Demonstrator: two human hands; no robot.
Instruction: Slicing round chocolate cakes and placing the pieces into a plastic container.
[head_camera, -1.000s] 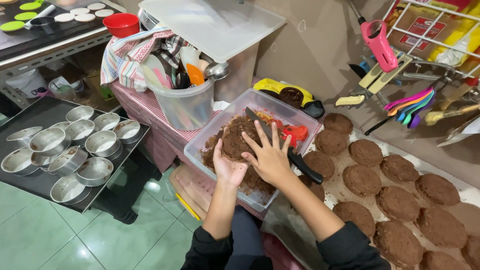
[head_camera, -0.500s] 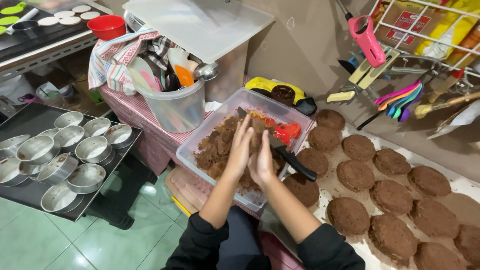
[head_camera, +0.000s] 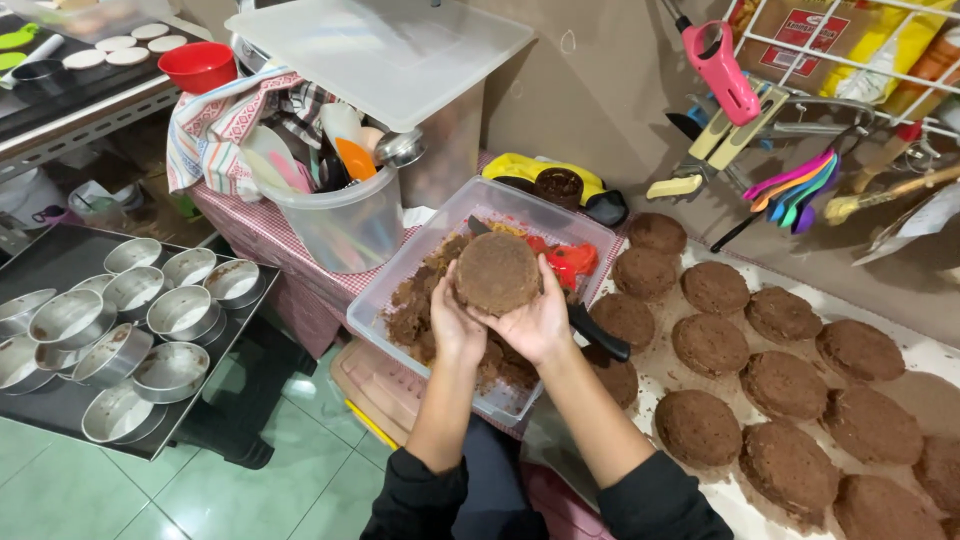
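- Above the clear plastic tub of brown cake crumbs, the person holds a round brown cake disc upright, its flat face turned towards the camera.
- The left hand cups the disc from the lower left, fingers curled up along its edge.
- The right hand cups it from the lower right, thumb and fingers wrapped around the rim, so both hands close on the same piece.
- Inside the tub, beyond the disc, lies a red tool; a black handle sticks out over the tub's right wall.
- To the right, on a pale sheet dusted with crumbs, many more round brown cakes lie flat in rows, close together but mostly apart.
- Behind the tub stands a translucent bucket packed with utensils, a patterned cloth draped over its left side.
- A white plastic lid rests on a container further back, and a red bowl sits on the left.
- Lower left, a dark tray carries a cluster of small round metal tins, empty and set side by side.
- On the wall at the right, a wire rack holds coloured utensils and a pink tool.
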